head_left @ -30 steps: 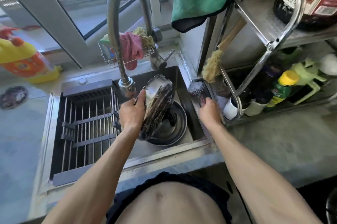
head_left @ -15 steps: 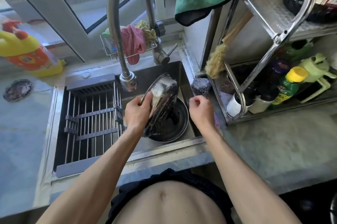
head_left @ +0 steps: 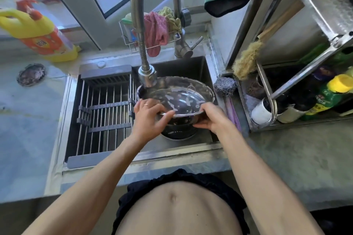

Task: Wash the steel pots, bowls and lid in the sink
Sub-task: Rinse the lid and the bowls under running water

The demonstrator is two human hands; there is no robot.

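While both hands grip the near rim of the steel bowl [head_left: 177, 97], the washing looks barely under way. The left hand [head_left: 148, 115] pinches the rim from the left, and the right hand [head_left: 212, 117] curls under it from the right, holding the bowl level over the sink [head_left: 208, 66]. Pale smears still streak its inside. Just beyond the grip hangs the tap head [head_left: 147, 76], with no water visible. Below the hands sits a dark pot [head_left: 178, 132], apparently unwashed. Right of the grip lies the steel scourer [head_left: 225, 86], untouched.
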